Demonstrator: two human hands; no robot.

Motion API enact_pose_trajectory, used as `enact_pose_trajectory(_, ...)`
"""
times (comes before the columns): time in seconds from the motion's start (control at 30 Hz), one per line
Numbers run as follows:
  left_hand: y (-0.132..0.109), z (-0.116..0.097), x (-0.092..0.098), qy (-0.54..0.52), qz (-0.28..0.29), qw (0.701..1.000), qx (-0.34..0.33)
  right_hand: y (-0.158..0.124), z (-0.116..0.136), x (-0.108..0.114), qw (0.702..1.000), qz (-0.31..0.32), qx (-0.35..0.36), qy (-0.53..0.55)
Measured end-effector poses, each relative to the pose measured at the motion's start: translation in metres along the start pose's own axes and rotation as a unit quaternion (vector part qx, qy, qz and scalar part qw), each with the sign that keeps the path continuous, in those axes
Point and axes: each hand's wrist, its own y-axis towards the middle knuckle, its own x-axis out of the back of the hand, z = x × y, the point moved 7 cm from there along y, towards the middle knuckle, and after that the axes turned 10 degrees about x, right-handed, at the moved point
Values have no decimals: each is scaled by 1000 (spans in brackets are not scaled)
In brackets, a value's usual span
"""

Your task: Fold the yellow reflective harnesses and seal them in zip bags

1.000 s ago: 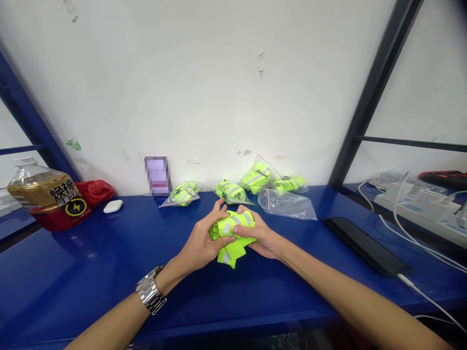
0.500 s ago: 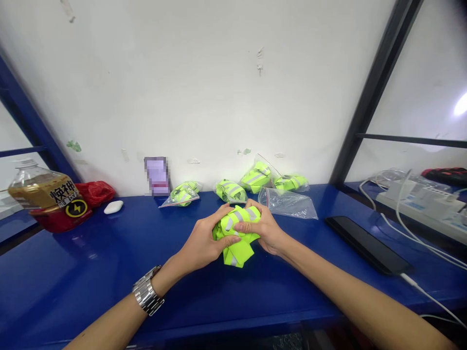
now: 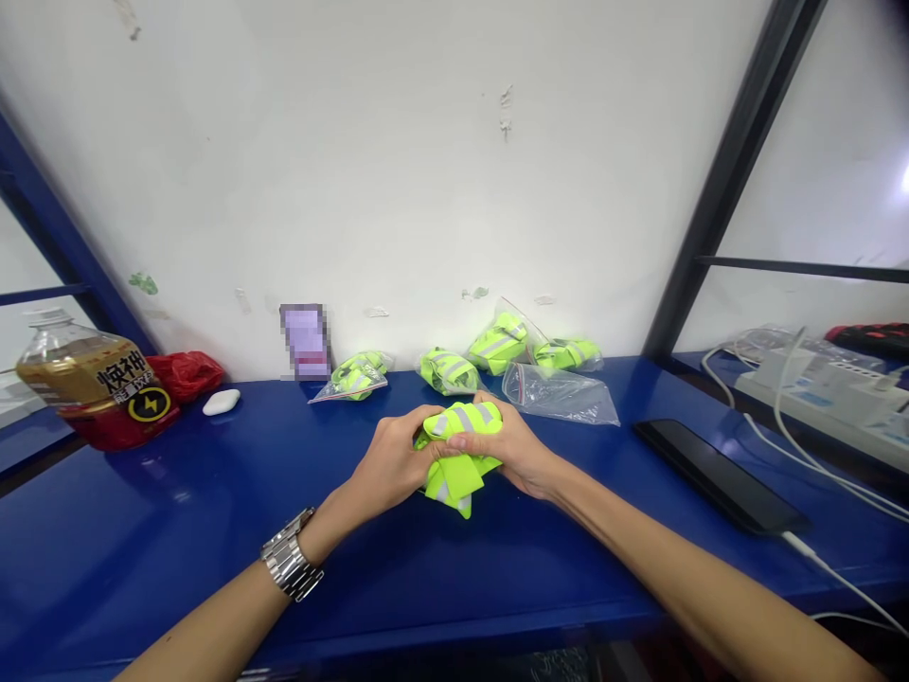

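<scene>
Between both hands is a folded bundle of neon yellow reflective vest with silvery stripes, a loose flap hanging toward me. My left hand grips its left side, with the fingers partly hidden behind the cloth. Clasping the right side is my right hand, its thumb pressed across the front. Beyond the hands lies a flat, clear zip bag. Several similar yellow bundles in clear bags, among them a bagged bundle, rest along the wall.
On the blue table, a black phone with a charging cable lies at right, near a power strip. At left stand a large drink bottle, a red plastic bag and a white case. A blurred phone leans on the wall.
The vest bundle has been folded or turned slightly in my hands; its hanging flap now points a little more to the left. My left thumb has drawn in against the cloth.
</scene>
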Motion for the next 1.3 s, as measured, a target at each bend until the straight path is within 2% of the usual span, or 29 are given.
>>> enact_pose_trajectory(0.07,2,2,0,-26,17,999,19,-1,0,-1,1000,18,-3,11)
enact_pose_trajectory(0.2,4,4,-2,-78,100,991,43,-4,-4,-4,999,39,-13,20)
enact_pose_trajectory(0.4,12,-3,8,-41,178,983,16,-1,-3,4,999,9,21,-23)
enact_pose_trajectory(0.47,31,-7,13,-38,170,985,4,1,-1,8,999,-4,25,-31)
enact_pose_trajectory(0.57,74,-23,14,29,106,992,-54,2,-2,10,999,-10,9,-32)
enact_pose_trajectory(0.67,110,-52,-15,159,91,969,-168,0,-5,6,999,3,0,-32)
enact_pose_trajectory(0.77,125,-74,-64,345,108,895,-262,-2,-8,3,1000,15,1,-27)
enact_pose_trajectory(0.83,126,-83,-89,402,108,859,-297,-3,-10,3,1000,15,-2,-16)
enact_pose_trajectory(0.9,127,-89,-104,408,105,851,-315,-4,-10,2,1000,22,-7,-3)
enact_pose_trajectory(0.97,127,-92,-107,395,105,852,-327,-4,-9,1,999,40,-7,2)
enact_pose_trajectory(1.03,129,-93,-99,385,92,858,-328,-5,-5,-1,998,56,-2,-5)
enact_pose_trajectory(1.1,129,-94,-79,374,64,870,-314,-6,-1,-3,997,72,2,-21)
enact_pose_trajectory(1.17,127,-99,-46,353,12,889,-292,-7,3,-4,996,86,3,-36)
enact_pose_trajectory(1.23,121,-104,-2,321,-81,906,-263,-8,5,-6,994,94,1,-48)
enact_pose_trajectory(1.3,108,-105,39,348,-165,894,-231,-9,6,-7,993,96,1,-62)
